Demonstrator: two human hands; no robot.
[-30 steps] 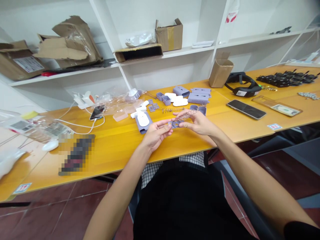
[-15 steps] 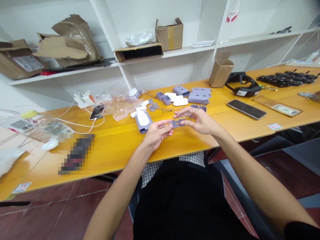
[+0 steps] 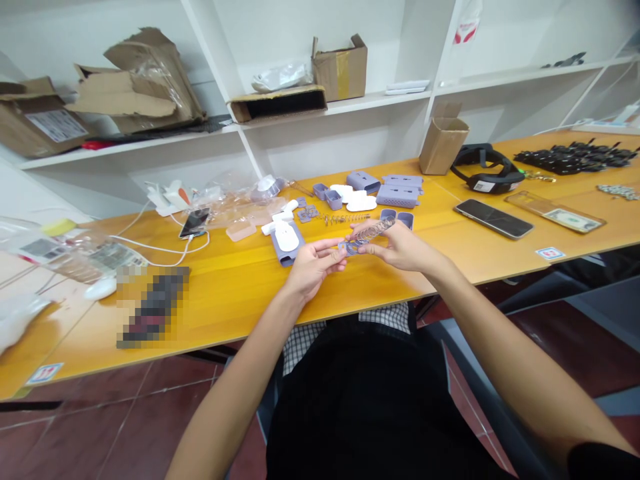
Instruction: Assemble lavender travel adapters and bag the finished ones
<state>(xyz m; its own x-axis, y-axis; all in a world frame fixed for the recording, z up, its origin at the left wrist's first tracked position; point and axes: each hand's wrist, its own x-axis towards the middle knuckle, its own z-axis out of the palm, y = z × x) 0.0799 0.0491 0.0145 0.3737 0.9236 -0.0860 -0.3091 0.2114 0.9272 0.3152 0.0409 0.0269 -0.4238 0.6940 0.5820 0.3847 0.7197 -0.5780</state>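
Head view shows two bare hands which meet above the orange table (image 3: 225,293), near its front edge. The left hand (image 3: 313,268) has a narrow grip: its thumb and fingers pinch the left end of a flat purple piece (image 3: 353,248). The right hand (image 3: 403,245) is also nearly closed, and its thumb and finger hold the right end of the same piece, so this piece is between the two hands. A loose wire coil (image 3: 377,230) rises from the piece and leans along the fingers of the right hand; how it is fastened there, I cannot tell. To the left of the hands lies a purple case (image 3: 287,259) with a white oval part (image 3: 287,237) on it. Behind the hands, a long spring (image 3: 346,219) lies on the table, with small purple parts (image 3: 307,213) beside its left end. A double purple cup (image 3: 405,219) stands just behind the right hand. Farther back there are white oval covers (image 3: 361,201) and perforated purple boxes (image 3: 397,195). Well apart, on the right, a phone (image 3: 494,219) lies flat.
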